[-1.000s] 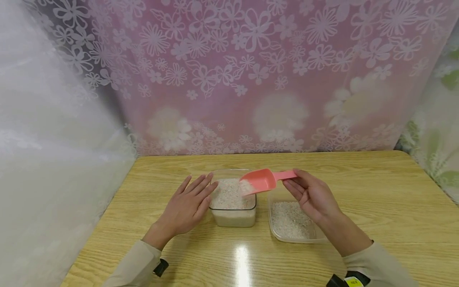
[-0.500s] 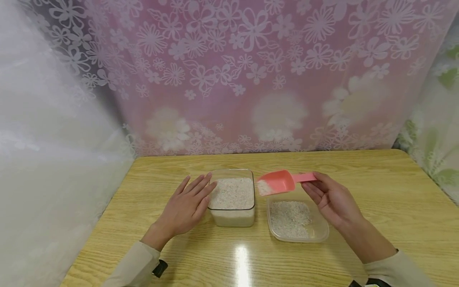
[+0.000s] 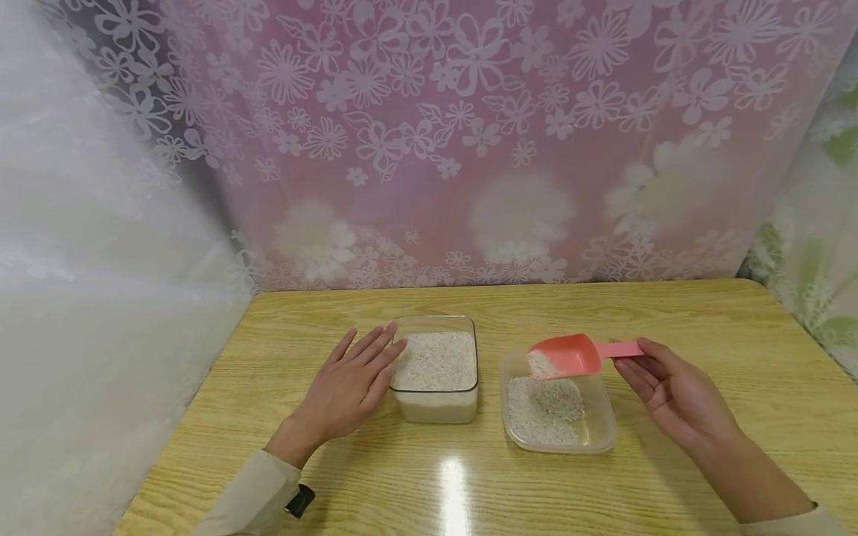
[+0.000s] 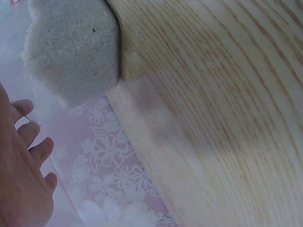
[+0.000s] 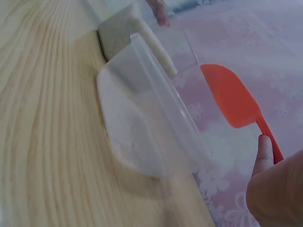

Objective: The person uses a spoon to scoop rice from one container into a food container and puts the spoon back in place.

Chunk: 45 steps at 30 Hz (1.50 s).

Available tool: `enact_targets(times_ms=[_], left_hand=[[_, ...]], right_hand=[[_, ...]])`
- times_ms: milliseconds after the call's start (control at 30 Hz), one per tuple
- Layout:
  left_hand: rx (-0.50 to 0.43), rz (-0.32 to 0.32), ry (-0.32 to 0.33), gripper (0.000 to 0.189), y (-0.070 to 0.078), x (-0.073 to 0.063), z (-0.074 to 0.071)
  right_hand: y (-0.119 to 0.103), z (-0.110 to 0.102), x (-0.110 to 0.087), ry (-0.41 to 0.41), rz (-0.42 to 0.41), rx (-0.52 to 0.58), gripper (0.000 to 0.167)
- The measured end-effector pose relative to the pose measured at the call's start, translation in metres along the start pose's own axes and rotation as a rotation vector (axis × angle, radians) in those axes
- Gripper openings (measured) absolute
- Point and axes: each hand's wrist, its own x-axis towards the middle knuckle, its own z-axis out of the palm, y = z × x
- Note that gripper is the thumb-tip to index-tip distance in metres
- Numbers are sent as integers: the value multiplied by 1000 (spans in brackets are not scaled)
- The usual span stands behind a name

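Note:
My right hand (image 3: 680, 398) grips the handle of a pink scoop (image 3: 579, 354) that carries a little white rice at its lip. The scoop hangs over the back part of a shallow clear plastic container (image 3: 599, 435), where rice (image 3: 544, 409) covers mainly the left side. In the right wrist view, the scoop (image 5: 230, 97) stands above the container's rim, with a thumb along its handle. My left hand (image 3: 348, 387) lies with straight fingers, its fingertips at the left rim of a taller clear box (image 3: 439, 417). White rice (image 3: 439, 361) fills much of that box.
Both containers stand side by side on a wood-grain table (image 3: 322, 491), a narrow gap between them. Behind the table's far edge hangs a pink flowered curtain (image 3: 429, 186). A whitish sheet (image 3: 121, 298) borders the left side.
My right hand has carried the scoop rightward, from over the taller box to over the shallow container, with rice still at its lip. The left hand has stayed in place.

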Motion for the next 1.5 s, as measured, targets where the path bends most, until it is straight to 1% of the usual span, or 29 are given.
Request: enact_targets(times_ms=[300, 467, 567, 733, 967, 1367, 1500], left_hand=[[1, -4, -4, 48, 0, 0, 1], [-2, -4, 3, 48, 0, 0, 0], [-4, -6, 4, 48, 0, 0, 0], [-9, -6, 2, 48, 1, 0, 0], [-14, -6, 5, 47, 1, 0, 0], [-14, -8, 0, 48, 1, 0, 0], [-13, -8, -3, 48, 1, 0, 0]], right_hand=[[-20, -27, -21, 39, 5, -15, 33], [-27, -36, -30, 46, -2, -26, 34], [-30, -39, -33, 65, -26, -69, 34], [-32, -41, -36, 79, -63, -132, 34], [-32, -39, -38, 59, -86, -153, 35], [-32, -34, -39, -6, -135, -226, 35], [-32, -32, -39, 6, -157, -250, 32]])
